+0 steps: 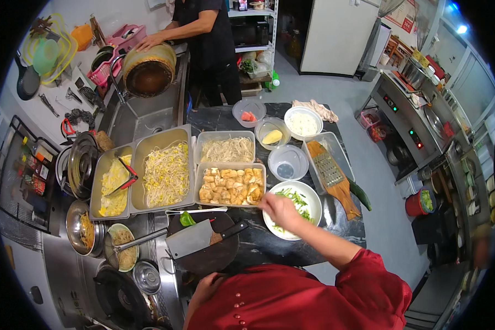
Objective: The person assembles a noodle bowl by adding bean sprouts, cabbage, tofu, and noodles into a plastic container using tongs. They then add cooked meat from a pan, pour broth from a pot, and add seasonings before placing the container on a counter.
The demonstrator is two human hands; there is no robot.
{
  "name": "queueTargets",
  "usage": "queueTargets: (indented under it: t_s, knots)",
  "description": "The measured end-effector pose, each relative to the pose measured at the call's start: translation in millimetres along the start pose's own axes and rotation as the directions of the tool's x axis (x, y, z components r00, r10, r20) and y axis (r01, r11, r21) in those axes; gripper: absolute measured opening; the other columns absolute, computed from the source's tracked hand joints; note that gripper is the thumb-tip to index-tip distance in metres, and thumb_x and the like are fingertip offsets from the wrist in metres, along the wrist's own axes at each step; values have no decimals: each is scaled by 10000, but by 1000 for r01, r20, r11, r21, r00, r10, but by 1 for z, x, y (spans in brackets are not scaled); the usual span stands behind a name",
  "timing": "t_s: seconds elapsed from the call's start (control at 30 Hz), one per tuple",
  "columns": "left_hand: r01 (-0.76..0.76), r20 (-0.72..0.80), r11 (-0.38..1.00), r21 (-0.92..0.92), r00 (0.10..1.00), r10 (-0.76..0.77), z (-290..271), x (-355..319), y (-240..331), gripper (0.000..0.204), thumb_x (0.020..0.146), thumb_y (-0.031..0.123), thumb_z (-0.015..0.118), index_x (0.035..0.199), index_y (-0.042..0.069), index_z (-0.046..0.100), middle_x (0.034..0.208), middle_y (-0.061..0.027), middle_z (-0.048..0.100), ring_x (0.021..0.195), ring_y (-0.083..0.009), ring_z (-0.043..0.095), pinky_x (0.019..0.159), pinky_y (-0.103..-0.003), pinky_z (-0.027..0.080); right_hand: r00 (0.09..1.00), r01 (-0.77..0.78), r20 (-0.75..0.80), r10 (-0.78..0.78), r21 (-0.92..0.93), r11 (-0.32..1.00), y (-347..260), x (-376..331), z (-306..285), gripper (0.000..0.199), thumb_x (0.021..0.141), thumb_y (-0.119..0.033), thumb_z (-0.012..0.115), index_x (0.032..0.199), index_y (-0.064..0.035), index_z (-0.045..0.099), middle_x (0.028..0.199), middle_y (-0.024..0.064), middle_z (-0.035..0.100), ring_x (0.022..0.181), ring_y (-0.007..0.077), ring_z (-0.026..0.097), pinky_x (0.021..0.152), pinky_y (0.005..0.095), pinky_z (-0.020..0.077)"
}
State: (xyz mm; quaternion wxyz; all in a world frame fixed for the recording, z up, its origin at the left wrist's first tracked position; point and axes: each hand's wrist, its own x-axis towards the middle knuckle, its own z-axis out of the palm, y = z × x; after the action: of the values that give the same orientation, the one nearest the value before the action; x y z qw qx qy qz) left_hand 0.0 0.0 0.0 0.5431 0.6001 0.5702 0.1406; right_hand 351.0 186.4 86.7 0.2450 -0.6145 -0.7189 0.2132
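Note:
My right hand [279,211] is closed over the left rim of a white bowl [317,204] that holds cut green vegetable strips [301,199]. Whatever its fingers may grip is hidden. Low by my red top, my left hand [208,284] shows only in part, its fingers largely out of sight, beside the dark round cutting board [225,256]. A cleaver [191,240] with a black handle lies across that board, a piece of green pepper [187,219] behind it. Left of my right hand stands a container of fried tofu pieces [231,185].
Bean sprouts [166,173] fill a metal tray at the left. A grater [327,168] on a wooden board rests over a clear tub, next to a cucumber [359,194]. Across the counter, another person [202,44] handles a large pot [148,69] at the sink.

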Motion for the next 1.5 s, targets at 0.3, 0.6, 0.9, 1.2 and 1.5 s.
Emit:
queueTargets:
  t_s: [0.3,0.6,0.9,1.2,1.5]
  knots:
    - [38,-14,990,133,999,-36,-53,-24,5,235,960,241,630,1083,47,679,953,-183,707,835,-258,705,754,-364,530,968,-188,-229,107,-369,910,83,-22,-66,380,965,-408,560,849,-85,723,758,134,706,694,333,687,644,454,537]
    - [-39,261,974,222,965,-20,-42,22,32,340,993,333,560,1216,84,625,1119,-136,686,1062,-294,654,914,-359,501,944,103,328,-40,-179,978,15,-77,-30,151,905,-186,626,1004,-108,709,849,83,714,709,267,692,618,390,549]
    - [17,234,987,163,971,-56,-34,39,23,447,1005,368,572,1364,104,550,1165,-131,689,1068,-230,662,921,-335,497,996,37,-46,-76,-563,826,88,51,7,231,939,-342,579,987,-143,684,829,115,713,780,321,699,709,473,533]
    - [47,136,997,55,989,-54,-33,9,21,498,1019,377,546,1418,84,498,1210,-149,673,1104,-226,647,958,-335,479,994,110,68,-87,-552,827,92,64,16,185,891,-217,549,813,-101,670,784,122,718,675,325,706,610,463,558]
    - [-28,140,998,-62,990,36,-26,6,29,607,972,590,498,1400,162,544,1342,-187,595,1245,-349,547,1103,-505,368,992,111,12,-123,-522,845,86,67,15,128,874,-154,532,869,-63,622,832,154,698,683,356,695,627,489,550]
